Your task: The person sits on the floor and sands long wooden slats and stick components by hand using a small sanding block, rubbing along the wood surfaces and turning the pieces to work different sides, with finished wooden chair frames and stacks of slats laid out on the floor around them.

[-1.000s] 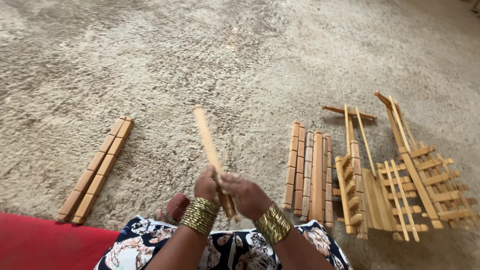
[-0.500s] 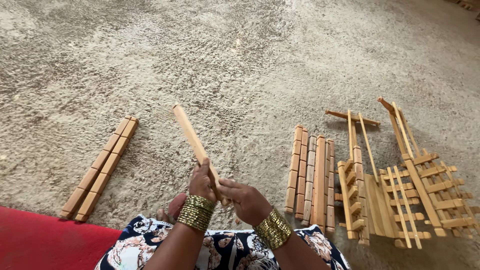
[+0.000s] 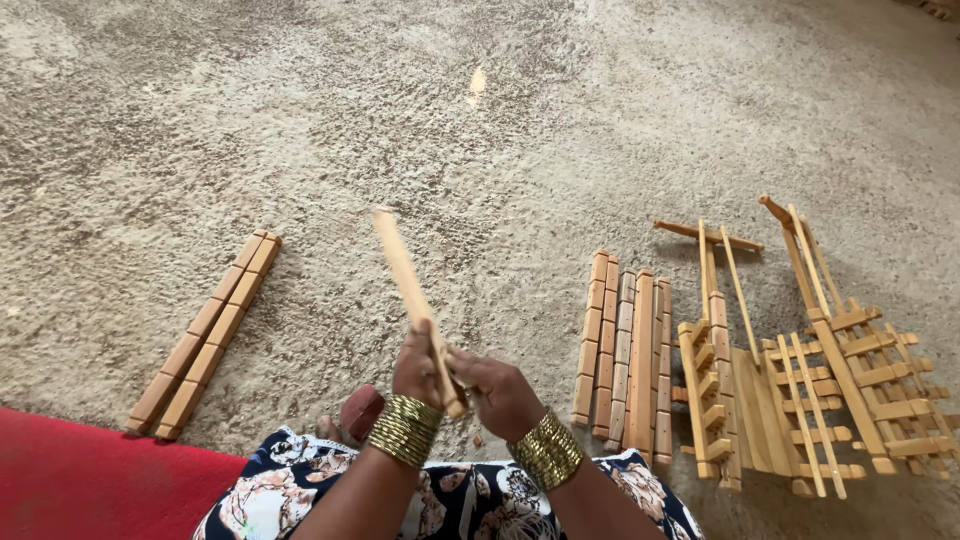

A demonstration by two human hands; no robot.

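A long flat wooden slat (image 3: 405,280) points up and away from me, slightly blurred. My left hand (image 3: 418,362) grips its lower part. My right hand (image 3: 495,390) closes on the slat's near end just beside the left. Both wrists carry stacks of gold bangles. I sit on the ground with a dark floral dress over my lap, a foot showing below the hands.
Two notched wooden bars (image 3: 205,335) lie side by side at the left. Several more notched bars (image 3: 625,350) lie in a row at the right, beside part-built wooden slat frames (image 3: 810,370). Sandy ground (image 3: 500,130) stretches ahead. A red mat (image 3: 90,485) lies at the lower left.
The slat's far end swung to the left and then partly back upright while both hands stayed on its lower end. The view drifted slightly.
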